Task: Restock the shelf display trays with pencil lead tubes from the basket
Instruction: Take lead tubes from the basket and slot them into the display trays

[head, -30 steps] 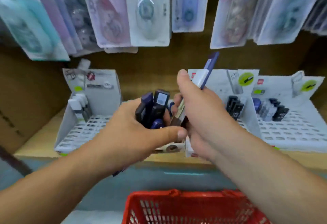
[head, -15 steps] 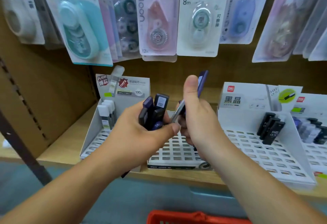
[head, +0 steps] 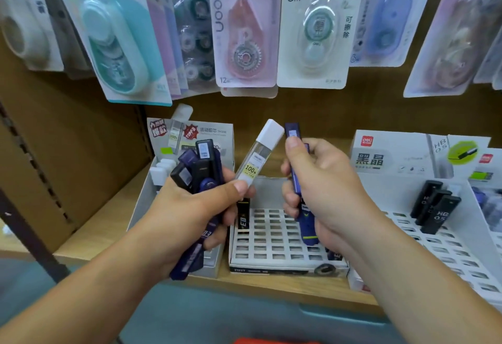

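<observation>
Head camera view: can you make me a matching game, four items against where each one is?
Items:
1. clear white-capped tube
2. blue tube
3. black HB tubes
4. pink correction tape

Places:
A. hanging overhead
B. gripped in the right hand
C. standing in the deli display tray
D. pinched by the left hand

Pairs: 1-D, 2-B, 3-C, 4-A.

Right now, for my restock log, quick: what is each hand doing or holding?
Left hand: grips a bunch of dark tubes, thumb pinching a clear tube.
Right hand: grips a blue tube.
</observation>
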